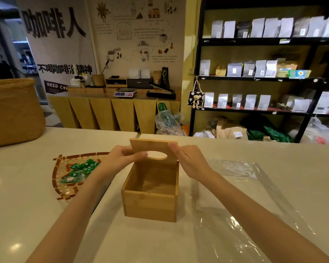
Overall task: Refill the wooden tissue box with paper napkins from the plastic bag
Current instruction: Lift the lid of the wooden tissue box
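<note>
A square wooden tissue box [150,205] stands on the pale counter in front of me, and its inside shows bare wood with no napkins. Its flat wooden lid [154,147], with an oval hole, is held tilted above the box's far edge. My left hand [122,156] grips the lid's left side, thumb near the hole. My right hand [186,158] pinches the lid's right edge. A clear plastic bag [241,196] lies flat on the counter to the right of the box; I cannot make out napkins in it.
A fan-shaped woven tray [59,185] with several green wrapped sweets lies left of the box. A large woven basket [11,112] stands at the far left of the counter [36,215]. Beyond the counter are a wooden sideboard with a scale and black shelves of bags.
</note>
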The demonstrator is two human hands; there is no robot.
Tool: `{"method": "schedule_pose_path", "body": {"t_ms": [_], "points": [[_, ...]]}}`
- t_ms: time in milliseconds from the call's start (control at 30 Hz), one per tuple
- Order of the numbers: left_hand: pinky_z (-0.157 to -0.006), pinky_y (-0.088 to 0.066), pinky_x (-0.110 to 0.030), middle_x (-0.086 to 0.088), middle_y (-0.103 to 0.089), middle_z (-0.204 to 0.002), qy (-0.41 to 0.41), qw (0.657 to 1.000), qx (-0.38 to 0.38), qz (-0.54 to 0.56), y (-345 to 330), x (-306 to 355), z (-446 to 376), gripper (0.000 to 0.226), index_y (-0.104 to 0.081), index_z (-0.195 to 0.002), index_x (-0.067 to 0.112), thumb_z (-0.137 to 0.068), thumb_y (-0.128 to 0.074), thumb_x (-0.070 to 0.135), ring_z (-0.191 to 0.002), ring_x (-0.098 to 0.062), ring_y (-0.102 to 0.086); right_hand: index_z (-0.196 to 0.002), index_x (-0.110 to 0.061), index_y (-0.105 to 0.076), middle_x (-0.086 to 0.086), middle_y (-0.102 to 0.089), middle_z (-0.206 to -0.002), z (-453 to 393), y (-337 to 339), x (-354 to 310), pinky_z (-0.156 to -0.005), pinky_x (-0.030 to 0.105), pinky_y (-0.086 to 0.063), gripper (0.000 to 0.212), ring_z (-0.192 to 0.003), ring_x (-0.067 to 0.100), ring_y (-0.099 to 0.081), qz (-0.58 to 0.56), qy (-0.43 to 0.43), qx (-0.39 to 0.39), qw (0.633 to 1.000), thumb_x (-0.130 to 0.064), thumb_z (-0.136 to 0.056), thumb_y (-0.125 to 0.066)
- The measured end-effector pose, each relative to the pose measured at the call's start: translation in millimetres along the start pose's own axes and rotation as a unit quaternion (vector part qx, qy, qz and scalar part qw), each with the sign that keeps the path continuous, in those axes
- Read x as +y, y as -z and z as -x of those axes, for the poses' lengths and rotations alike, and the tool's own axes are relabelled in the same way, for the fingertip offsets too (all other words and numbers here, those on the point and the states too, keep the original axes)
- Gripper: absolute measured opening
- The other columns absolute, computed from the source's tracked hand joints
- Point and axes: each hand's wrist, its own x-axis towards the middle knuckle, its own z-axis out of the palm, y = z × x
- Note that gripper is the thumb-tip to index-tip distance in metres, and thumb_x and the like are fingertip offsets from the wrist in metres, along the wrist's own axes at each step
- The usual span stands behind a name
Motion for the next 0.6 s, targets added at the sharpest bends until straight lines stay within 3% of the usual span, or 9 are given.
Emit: {"method": "schedule_pose_path", "body": {"t_ms": [100, 200, 233, 300, 433, 533, 600], "points": [[-0.083, -0.045, -0.022, 0.012, -0.066, -0.094, 0.002, 0.995, 0.073, 0.062, -15.4, -4.8, 0.2, 0.021, -0.066, -0.097, 0.024, -0.082, -0.058, 0.036, -0.091, -0.002, -0.057, -0.068, 0.01, -0.06, 0.025, -0.063, -0.073, -8.7, -5.4, 9.6, -0.076, 0.043, -0.048, 0.092, -0.073, 0.033, -0.061, -0.047, -0.028, -0.002, 0.998, -0.074, -0.072, -0.023], [-0.069, -0.04, -0.012, 0.014, -0.061, -0.088, 0.005, 0.989, 0.127, 0.07, -24.5, -3.7, -1.5, 0.019, -0.061, -0.102, 0.021, -0.086, -0.055, 0.031, -0.083, 0.0, -0.054, -0.06, -0.012, -0.058, 0.005, -0.058, -0.063, -8.7, -7.2, 14.5, -0.065, 0.027, -0.043, 0.049, -0.064, 0.017, -0.055, -0.099, -0.047, -0.012, 0.994, -0.049, -0.089, -0.045], [-0.07, -0.041, -0.013, 0.012, -0.061, -0.09, 0.005, 0.988, 0.14, 0.07, -26.7, -3.5, -2.7, 0.024, -0.061, -0.106, 0.019, -0.086, -0.056, 0.03, -0.084, -0.003, -0.055, -0.063, -0.02, -0.058, -0.003, -0.057, -0.064, -7.9, -6.6, 15.4, -0.062, 0.022, -0.043, 0.035, -0.065, 0.012, -0.055, -0.112, -0.045, -0.014, 0.993, -0.039, -0.091, -0.05], [-0.07, -0.043, -0.014, 0.005, -0.061, -0.095, 0.0, 0.984, 0.164, 0.065, -29.0, -4.0, -5.0, 0.032, -0.062, -0.113, 0.013, -0.085, -0.057, 0.029, -0.085, -0.007, -0.055, -0.078, -0.02, -0.063, -0.007, -0.061, -0.073, -7.0, -5.6, 17.3, -0.062, 0.017, -0.044, 0.019, -0.07, 0.008, -0.056, -0.119, -0.045, -0.013, 0.992, -0.031, -0.091, -0.054], [-0.065, -0.041, -0.011, 0.003, -0.061, -0.098, -0.008, 0.981, 0.184, 0.053, -30.7, -5.6, -7.4, 0.037, -0.062, -0.115, 0.008, -0.085, -0.058, 0.029, -0.085, -0.007, -0.053, -0.094, -0.008, -0.067, 0.002, -0.064, -0.086, -7.9, -6.9, 16.9, -0.069, 0.024, -0.048, 0.026, -0.077, 0.015, -0.058, -0.127, -0.065, 0.001, 0.99, -0.03, -0.091, -0.054], [-0.078, -0.044, -0.022, 0.0, -0.061, -0.103, 0.007, 0.981, 0.183, 0.061, -30.1, -5.2, -7.8, 0.039, -0.061, -0.117, 0.008, -0.085, -0.058, 0.03, -0.096, -0.014, -0.055, -0.091, -0.006, -0.067, 0.004, -0.064, -0.083, -9.0, -7.7, 16.3, -0.073, 0.031, -0.049, 0.03, -0.077, 0.016, -0.058, -0.123, -0.072, -0.005, 0.99, -0.032, -0.091, -0.053], [-0.083, -0.045, -0.029, -0.002, -0.063, -0.106, 0.017, 0.984, 0.171, 0.057, -27.5, -5.0, -8.6, 0.04, -0.06, -0.117, 0.009, -0.084, -0.059, 0.032, -0.104, -0.021, -0.058, -0.09, -0.01, -0.065, 0.0, -0.062, -0.082, -8.6, -2.8, 15.5, -0.07, 0.024, -0.046, 0.027, -0.076, 0.011, -0.056, -0.108, -0.075, -0.023, 0.991, -0.033, -0.092, -0.05]]}}
